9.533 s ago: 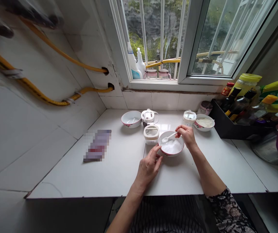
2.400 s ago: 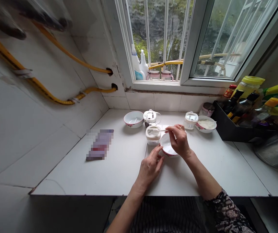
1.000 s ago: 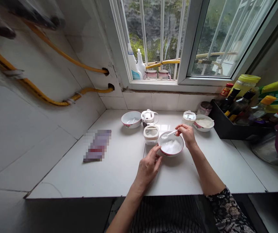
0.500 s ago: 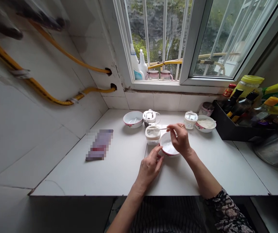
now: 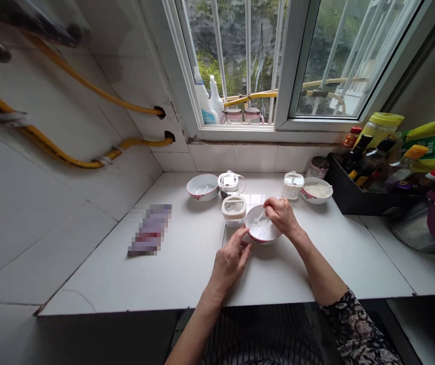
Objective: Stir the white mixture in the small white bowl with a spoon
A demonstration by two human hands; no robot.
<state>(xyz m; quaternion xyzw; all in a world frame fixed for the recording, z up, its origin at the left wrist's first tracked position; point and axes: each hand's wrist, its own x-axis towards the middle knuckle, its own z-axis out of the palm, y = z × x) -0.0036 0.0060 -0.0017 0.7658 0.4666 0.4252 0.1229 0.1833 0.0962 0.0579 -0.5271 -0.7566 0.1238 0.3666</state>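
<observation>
A small white spoon [image 5: 258, 218] is pinched in my right hand [image 5: 281, 215], its tip down inside a white bowl [image 5: 261, 234] with a red-patterned outside. My left hand [image 5: 230, 258] grips that bowl at its near left side, thumb and fingers closed against the rim. Just left of the bowl stands a seasoning jar [image 5: 234, 212] with a white rim and a clear top. Behind it are a second seasoning jar [image 5: 229, 183] with its lid raised and another bowl [image 5: 202, 188] with a spoon in it. What the working bowl holds is hard to make out.
Toward the back right stand a third seasoning jar [image 5: 292, 185] and a bowl of white contents [image 5: 316, 190]. A black box of bottles [image 5: 345, 195] and a pot with a purple handle [image 5: 411, 230] are at the right. A blurred-out flat item [image 5: 151, 230] lies at left.
My right hand has moved the spoon from over the near seasoning jar, right and down into the bowl. My left hand stays at the bowl's rim. The view has shifted slightly.
</observation>
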